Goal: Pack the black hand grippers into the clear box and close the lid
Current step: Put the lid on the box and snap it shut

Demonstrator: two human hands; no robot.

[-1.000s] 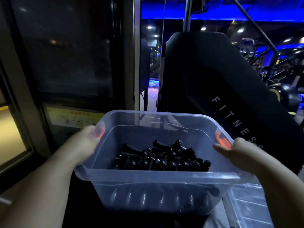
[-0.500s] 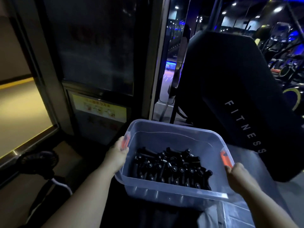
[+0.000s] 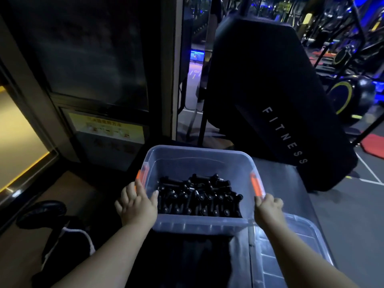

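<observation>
Dim gym floor. Both hands grip the clear plastic box (image 3: 199, 161) of black hand grippers (image 3: 197, 196): left hand (image 3: 138, 205) fingers curled over its rim, right hand (image 3: 268, 206) likewise; clear lid (image 3: 291, 252) lies nearest my right.

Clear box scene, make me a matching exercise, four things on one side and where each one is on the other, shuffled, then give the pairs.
Things:
1. black hand grippers
2. lid
3. left hand
4. right hand

Places:
A. lying beside the clear box, at the lower right
B. on the box's left rim
C. piled inside the box
D. at the box's right rim, below the orange latch

Pairs: 1-C, 2-A, 3-B, 4-D
</observation>
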